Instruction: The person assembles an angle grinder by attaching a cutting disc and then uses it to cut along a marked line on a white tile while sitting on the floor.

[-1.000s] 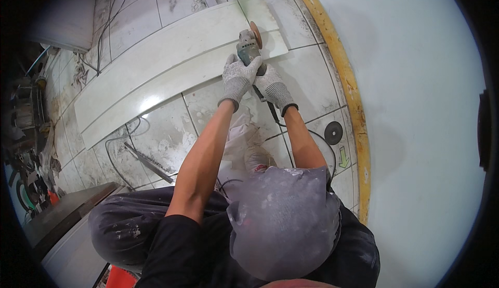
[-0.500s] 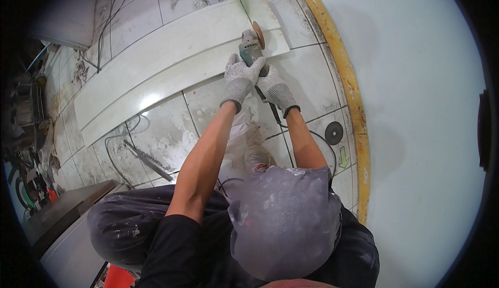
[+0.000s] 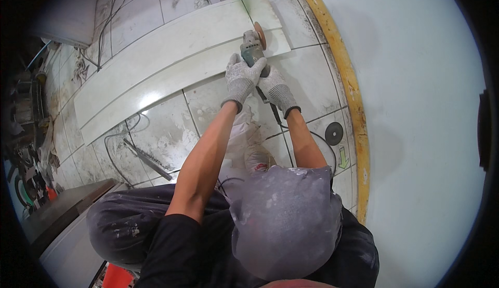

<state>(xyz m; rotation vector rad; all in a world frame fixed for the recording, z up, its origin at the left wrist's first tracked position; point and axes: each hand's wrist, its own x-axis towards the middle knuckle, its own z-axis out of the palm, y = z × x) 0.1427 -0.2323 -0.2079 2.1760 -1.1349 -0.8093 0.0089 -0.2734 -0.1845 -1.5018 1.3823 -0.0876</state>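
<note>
Both my hands, in grey knit gloves, grip an angle grinder (image 3: 251, 46) with a grey head and a teal body. My left hand (image 3: 242, 74) is wrapped round the body, close behind the head. Behind it, my right hand (image 3: 273, 83) is closed round the rear of the tool, where a black cord leads off. A reddish-brown disc (image 3: 260, 35) is on the grinder, standing tilted on edge over the right end of a long pale slab (image 3: 171, 49). Whether the disc touches the slab I cannot tell. A narrower pale strip (image 3: 171, 83) runs along the slab's near side.
A loose black disc (image 3: 334, 133) lies on the tiled floor beside a green arrow marking (image 3: 343, 158). The grinder's cord curves near my right forearm. A yellow edge strip (image 3: 343, 80) borders the pale wall (image 3: 416, 106). A dark metal bar (image 3: 148, 159) lies at left.
Hardly anything differs. The grinder and both hands appear a few pixels further right, with the grip unchanged.
</note>
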